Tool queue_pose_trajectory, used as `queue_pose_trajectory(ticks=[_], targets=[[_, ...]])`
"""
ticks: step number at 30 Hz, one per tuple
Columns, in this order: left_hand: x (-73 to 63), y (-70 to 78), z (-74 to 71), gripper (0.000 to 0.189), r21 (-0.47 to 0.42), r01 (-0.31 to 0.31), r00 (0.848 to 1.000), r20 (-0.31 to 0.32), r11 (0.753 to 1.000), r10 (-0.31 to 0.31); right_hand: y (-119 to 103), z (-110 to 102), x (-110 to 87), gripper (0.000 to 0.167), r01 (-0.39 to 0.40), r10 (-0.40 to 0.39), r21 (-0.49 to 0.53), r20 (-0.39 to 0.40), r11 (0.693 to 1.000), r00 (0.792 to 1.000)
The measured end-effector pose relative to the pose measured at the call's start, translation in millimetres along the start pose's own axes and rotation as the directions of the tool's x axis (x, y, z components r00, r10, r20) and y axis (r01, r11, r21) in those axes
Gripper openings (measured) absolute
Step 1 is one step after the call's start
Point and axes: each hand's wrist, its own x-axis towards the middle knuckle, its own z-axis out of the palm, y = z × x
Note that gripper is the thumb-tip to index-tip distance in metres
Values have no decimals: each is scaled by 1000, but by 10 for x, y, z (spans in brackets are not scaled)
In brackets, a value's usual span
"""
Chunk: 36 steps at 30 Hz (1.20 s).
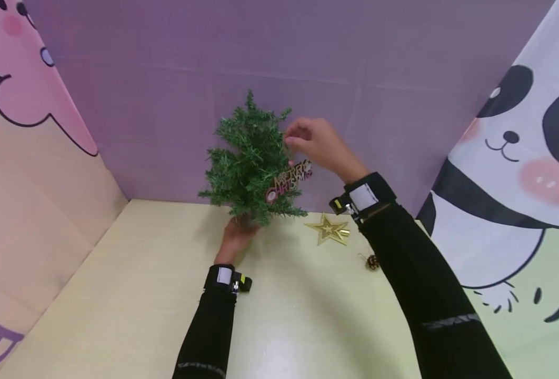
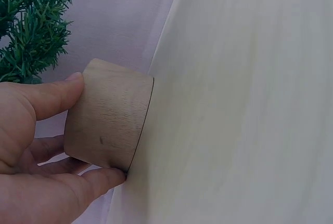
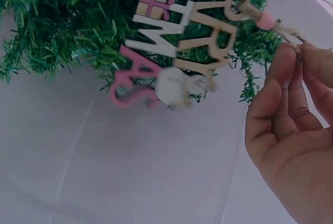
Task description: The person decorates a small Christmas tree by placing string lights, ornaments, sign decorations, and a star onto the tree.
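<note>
A small artificial Christmas tree [image 1: 248, 158] stands at the back of the table on a round wooden base [image 2: 109, 112]. My left hand [image 1: 234, 239] grips that base, thumb on one side and fingers on the other. Up by the tree's right side, my right hand [image 1: 319, 145] pinches a twine loop [image 3: 291, 37] between thumb and fingertips. From the twine, below a pink bead [image 3: 266, 20], hangs a "Merry Christmas" sign ornament [image 1: 290, 181] of cut-out letters. The sign overlaps the lower right branches in the head view.
A gold star topper [image 1: 328, 230] lies on the table [image 1: 166, 295] right of the tree. Nearer the right forearm is a small pine cone [image 1: 372, 262] with a string. A purple cloth backdrop [image 1: 166, 105] rises behind, with printed cloth panels at both sides.
</note>
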Motion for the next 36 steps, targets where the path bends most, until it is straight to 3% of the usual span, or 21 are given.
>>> queue_pose_trajectory(ticks=[6, 13, 19, 22, 25, 28, 31, 36], targets=[[-5, -10, 22, 65, 22, 7, 1000, -12, 1000, -6, -24, 4, 178, 21, -30, 30, -16, 2, 999, 1000], [8, 14, 51, 68, -117, 60, 997, 45, 991, -55, -59, 30, 316, 25, -76, 75, -33, -7, 997, 997], [-16, 29, 68, 73, -14, 29, 1000, -9, 999, -29, -7, 17, 381, 24, -73, 73, -4, -13, 997, 997], [-42, 45, 78, 76, -6, 32, 999, -14, 999, -32, 23, -9, 387, 25, -100, 100, 24, -6, 995, 995], [-58, 63, 76, 78, -2, 41, 999, -7, 999, -41, 30, -24, 376, 26, -173, 171, 142, 26, 975, 985], [-62, 69, 85, 79, -12, 50, 999, -3, 999, -50, 42, -40, 339, 26, -260, 248, 326, 79, 909, 966], [-58, 69, 90, 81, 2, 43, 999, -3, 999, -43, 70, -52, 307, 29, -330, 306, 502, 132, 799, 943], [-65, 54, 86, 82, 28, 29, 1000, -3, 999, -29, 121, -50, 298, 33, -414, 383, 675, 205, 611, 901]])
